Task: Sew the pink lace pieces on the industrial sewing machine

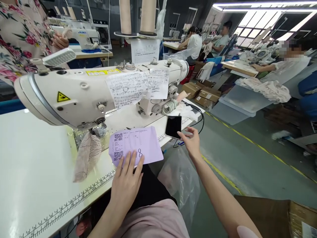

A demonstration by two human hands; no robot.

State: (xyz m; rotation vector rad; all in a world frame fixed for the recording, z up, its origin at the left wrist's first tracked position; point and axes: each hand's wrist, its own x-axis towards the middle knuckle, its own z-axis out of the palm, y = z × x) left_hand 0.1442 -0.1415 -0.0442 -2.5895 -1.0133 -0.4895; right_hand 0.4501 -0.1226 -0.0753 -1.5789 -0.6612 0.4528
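My left hand (128, 178) lies flat with fingers spread on the lower edge of a purple paper card (148, 140). The card bears QR codes, printed lines and a handwritten number, partly covered by my fingers. At the table's right end rests a dark-screened phone (173, 126). My right hand (192, 140) is at the phone's lower right corner, one fingertip on or beside it, the other fingers apart. Left of the card, a piece of pale fabric (84, 158) hangs from under the needle area of a white sewing machine (74, 96).
Handwritten sheets (128, 87) cover the machine's arm, and thread cones (148, 16) stand behind. A coil of pale cord (169, 107) sits beyond the phone. A ruler strip (91, 190) runs along the front edge. Cardboard boxes (208, 94) and a plastic bag (183, 178) are at right. Other people work nearby.
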